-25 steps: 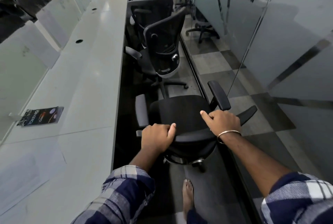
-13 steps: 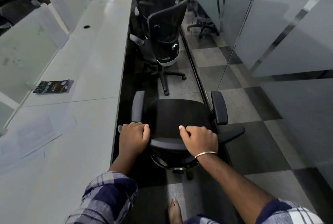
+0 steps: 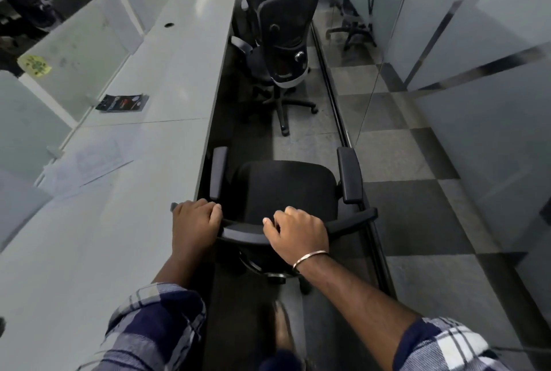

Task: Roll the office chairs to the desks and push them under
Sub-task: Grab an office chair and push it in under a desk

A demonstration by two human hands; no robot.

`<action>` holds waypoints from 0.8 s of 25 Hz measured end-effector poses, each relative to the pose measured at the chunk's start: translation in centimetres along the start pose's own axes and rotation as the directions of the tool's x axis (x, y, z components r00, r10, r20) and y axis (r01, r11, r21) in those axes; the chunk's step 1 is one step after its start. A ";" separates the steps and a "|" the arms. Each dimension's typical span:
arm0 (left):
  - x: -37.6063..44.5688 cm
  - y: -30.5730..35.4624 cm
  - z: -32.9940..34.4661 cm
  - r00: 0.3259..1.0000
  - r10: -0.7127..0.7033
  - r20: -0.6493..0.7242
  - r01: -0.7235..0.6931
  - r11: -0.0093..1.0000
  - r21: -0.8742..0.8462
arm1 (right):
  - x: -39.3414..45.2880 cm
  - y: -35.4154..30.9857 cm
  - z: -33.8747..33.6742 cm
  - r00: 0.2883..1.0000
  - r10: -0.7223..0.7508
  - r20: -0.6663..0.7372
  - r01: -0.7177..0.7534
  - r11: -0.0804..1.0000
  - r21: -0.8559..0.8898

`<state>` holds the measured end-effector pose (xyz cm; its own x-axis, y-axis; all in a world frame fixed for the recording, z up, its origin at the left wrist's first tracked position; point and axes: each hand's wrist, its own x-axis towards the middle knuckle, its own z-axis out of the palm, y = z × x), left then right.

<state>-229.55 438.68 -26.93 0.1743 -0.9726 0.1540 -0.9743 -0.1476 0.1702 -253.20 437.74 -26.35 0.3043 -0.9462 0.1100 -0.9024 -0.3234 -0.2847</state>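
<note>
where legible, no writing: dark leaflet

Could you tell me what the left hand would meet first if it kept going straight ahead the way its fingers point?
Probably the chair's left armrest. The left hand grips the backrest top with its fingers pointing forward along the desk edge, and that armrest lies just ahead of them. Depth is unclear, so it might pass above it.
</note>
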 end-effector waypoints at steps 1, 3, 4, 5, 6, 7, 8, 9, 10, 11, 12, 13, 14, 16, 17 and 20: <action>-1.8 -0.2 -0.4 1.000 -0.017 0.008 0.017 1.000 -0.003 | -1.5 -0.4 -0.1 1.000 -0.004 0.001 0.004 1.000 -0.005; -5.4 -0.5 -1.1 0.999 -0.047 0.026 0.047 0.999 -0.003 | -4.5 -1.2 -0.2 1.000 -0.020 0.002 0.020 1.000 -0.022; -7.2 -0.6 -1.2 0.998 -0.058 0.028 0.058 0.998 -0.009 | -6.1 -1.5 -0.3 1.000 -0.031 -0.002 0.031 0.999 -0.022; -8.9 -0.6 -1.3 0.997 -0.068 0.023 0.069 0.997 -0.017 | -7.5 -1.7 -0.3 0.999 -0.044 -0.014 0.043 0.999 -0.016; -10.6 -0.6 -1.6 0.997 -0.074 0.016 0.075 0.997 -0.028 | -9.1 -1.9 -0.4 0.998 -0.055 -0.029 0.055 0.998 -0.017; -11.7 -0.5 -1.8 0.997 -0.076 0.012 0.077 0.996 -0.038 | -10.1 -1.9 -0.4 0.997 -0.059 -0.043 0.058 0.998 -0.024; -12.9 -0.4 -2.0 0.997 -0.081 0.019 0.082 0.996 -0.045 | -11.1 -1.9 -0.6 0.997 -0.058 -0.047 0.057 0.998 -0.036; -14.5 -0.4 -2.2 0.997 -0.076 0.022 0.077 0.996 -0.050 | -12.2 -2.1 -0.7 0.997 -0.059 -0.054 0.057 0.997 -0.047; -16.0 -0.5 -2.4 0.998 -0.063 0.016 0.064 0.996 -0.059 | -13.4 -2.3 -0.8 0.997 -0.056 -0.061 0.053 0.997 -0.050; -17.4 -0.7 -2.7 0.999 -0.046 -0.004 0.046 0.996 -0.074 | -14.6 -2.8 -1.0 0.996 -0.054 -0.070 0.050 0.997 -0.054; -18.6 -0.9 -2.9 0.999 -0.035 -0.016 0.034 0.995 -0.089 | -15.7 -3.1 -1.1 0.996 -0.046 -0.072 0.042 0.998 -0.056; -19.5 -0.8 -3.1 0.999 -0.031 -0.017 0.029 0.995 -0.099 | -16.4 -3.2 -1.2 0.997 -0.035 -0.073 0.031 0.998 -0.051; -20.7 -0.9 -3.2 0.999 -0.028 -0.026 0.025 0.994 -0.106 | -17.3 -3.3 -1.3 0.996 -0.033 -0.085 0.028 0.998 -0.051; -23.0 -1.1 -3.2 0.999 -0.019 -0.049 0.014 0.995 -0.102 | -19.2 -3.4 -1.3 0.994 -0.035 -0.107 0.029 0.998 -0.061; -23.9 -1.2 -3.1 0.998 -0.021 -0.051 0.016 0.995 -0.103 | -20.1 -3.5 -1.2 0.992 -0.036 -0.117 0.029 0.998 -0.063; -26.4 -1.1 -3.1 0.998 -0.021 -0.066 0.014 0.994 -0.107 | -22.3 -3.8 -0.6 0.981 -0.049 -0.187 0.039 0.998 -0.055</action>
<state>-232.62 465.12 -28.14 0.2039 -0.9552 0.2144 -0.9510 -0.1413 0.2751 -256.77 460.11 -27.12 0.2856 -0.9103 0.2996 -0.9053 -0.3589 -0.2273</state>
